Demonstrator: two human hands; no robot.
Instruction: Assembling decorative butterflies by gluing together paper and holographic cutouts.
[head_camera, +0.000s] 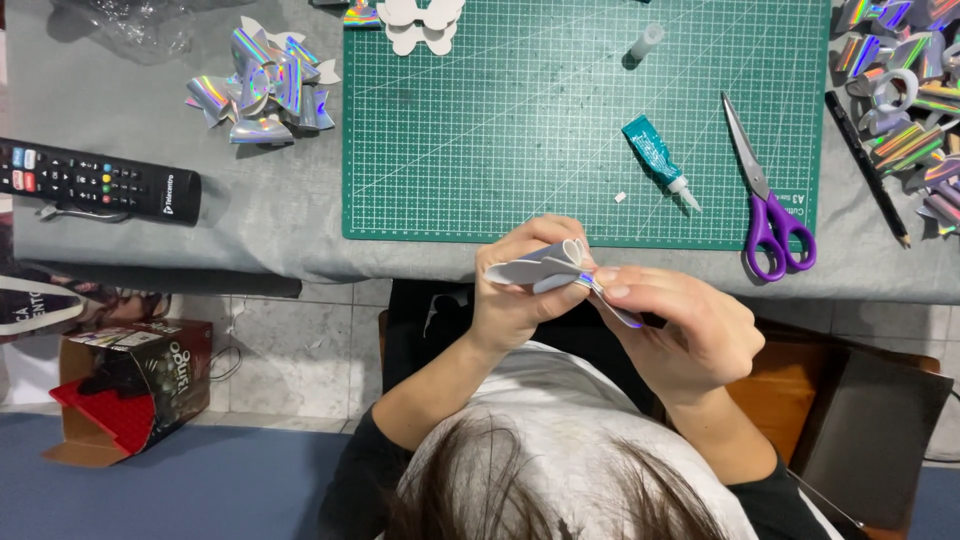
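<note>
From the head view I see both hands raised together just off the near edge of the grey table (250, 215). My left hand (520, 295) and right hand (685, 325) meet at a folded bow piece (545, 268), pale grey with a holographic edge; the fingers of both pinch it shut at the middle. On the green cutting mat (500, 130) lie a teal glue tube (658, 160) and, at its right edge, purple-handled scissors (765, 195). Finished holographic bows (262, 90) sit piled left of the mat, near a black remote control (95, 182). A black pencil (866, 168) lies to the right.
</note>
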